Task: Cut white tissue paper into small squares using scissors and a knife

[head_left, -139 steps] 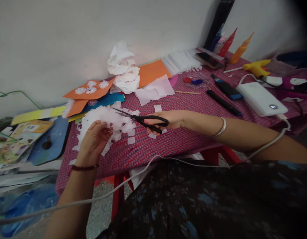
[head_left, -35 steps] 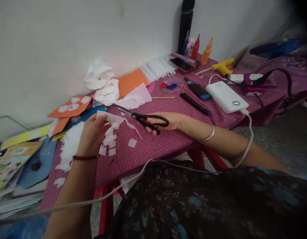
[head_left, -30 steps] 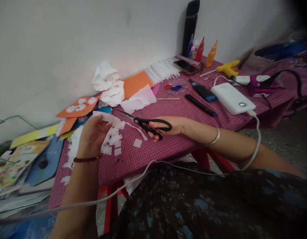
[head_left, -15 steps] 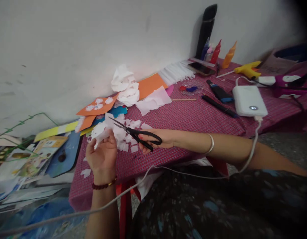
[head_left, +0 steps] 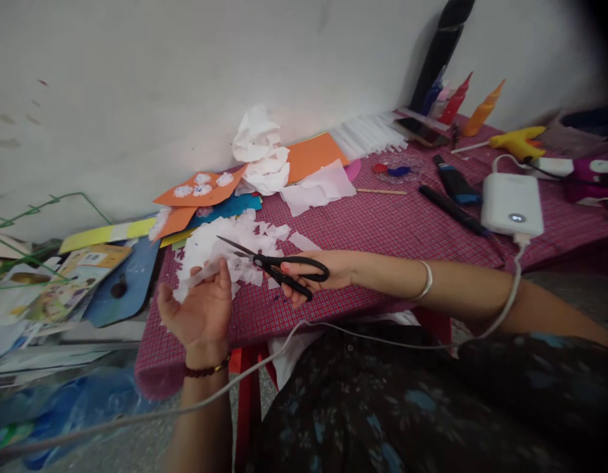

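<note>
My right hand point(head_left: 316, 272) grips black-handled scissors point(head_left: 262, 261), fingers through the loops. Their blades are parted and point left over a heap of cut white paper pieces point(head_left: 213, 240). Palm up at the heap's near edge, my left hand point(head_left: 198, 312) is open, thumb well apart from the fingers. A pale paper strip point(head_left: 208, 268) lies by its fingertips; whether they touch it is unclear.
Behind the heap are an orange card with white paper flowers point(head_left: 210, 192), crumpled white paper point(head_left: 262, 154) and an orange sheet point(head_left: 314, 156). A white power bank point(head_left: 512, 200) stands right, its cable point(head_left: 279, 358) running across my front. A yellow glue gun point(head_left: 518, 141) lies farther back.
My left hand has opened, its thumb moving away from the fingers, and the paper has dropped lower. The scissors stay in my right hand. The view has shifted slightly.
</note>
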`<state>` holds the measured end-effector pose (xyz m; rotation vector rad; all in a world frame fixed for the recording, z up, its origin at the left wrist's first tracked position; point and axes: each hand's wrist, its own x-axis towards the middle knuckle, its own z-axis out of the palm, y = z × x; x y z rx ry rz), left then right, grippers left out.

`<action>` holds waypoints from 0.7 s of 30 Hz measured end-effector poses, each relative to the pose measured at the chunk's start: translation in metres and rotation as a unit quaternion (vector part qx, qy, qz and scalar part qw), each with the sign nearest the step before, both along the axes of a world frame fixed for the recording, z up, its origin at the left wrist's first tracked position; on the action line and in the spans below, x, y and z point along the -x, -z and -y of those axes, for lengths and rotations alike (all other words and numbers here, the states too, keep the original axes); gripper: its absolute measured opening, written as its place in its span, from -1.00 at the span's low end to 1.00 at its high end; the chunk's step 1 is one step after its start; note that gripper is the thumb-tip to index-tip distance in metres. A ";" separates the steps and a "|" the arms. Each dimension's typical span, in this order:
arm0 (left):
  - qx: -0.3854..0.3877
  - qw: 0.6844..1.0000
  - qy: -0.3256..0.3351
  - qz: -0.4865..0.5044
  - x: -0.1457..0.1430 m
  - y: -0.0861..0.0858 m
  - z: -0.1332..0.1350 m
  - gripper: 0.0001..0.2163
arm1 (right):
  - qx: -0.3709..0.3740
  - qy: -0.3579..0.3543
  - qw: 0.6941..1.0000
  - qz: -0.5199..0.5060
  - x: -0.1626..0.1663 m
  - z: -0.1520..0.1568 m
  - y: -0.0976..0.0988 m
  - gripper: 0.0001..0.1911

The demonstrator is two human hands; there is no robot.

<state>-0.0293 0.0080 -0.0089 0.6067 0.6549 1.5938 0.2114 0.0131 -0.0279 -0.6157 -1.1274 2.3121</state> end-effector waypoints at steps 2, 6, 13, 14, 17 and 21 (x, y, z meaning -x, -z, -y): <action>0.005 1.000 0.006 0.005 0.000 0.001 0.004 -0.67 | 0.008 -0.010 1.000 -0.004 -0.001 0.000 0.000 -0.64; 0.042 0.999 0.015 0.008 -0.003 0.008 0.010 -0.65 | 0.011 -0.027 1.000 -0.005 -0.005 0.001 -0.002 -0.60; 0.068 0.996 0.053 0.007 -0.011 0.022 0.012 -0.74 | -0.015 -0.032 0.998 0.047 -0.016 0.006 -0.010 -0.67; 0.076 0.996 0.052 0.008 -0.011 0.022 0.012 -0.73 | -0.015 -0.027 0.998 0.050 -0.018 0.007 -0.012 -0.68; 0.083 0.996 0.044 0.007 -0.009 0.018 0.013 -0.70 | -0.016 0.023 0.999 0.042 -0.022 0.004 -0.016 -0.68; 0.083 0.994 0.072 -0.001 -0.012 0.008 0.023 -0.63 | -0.012 0.126 0.992 -0.001 -0.021 -0.005 -0.016 -0.67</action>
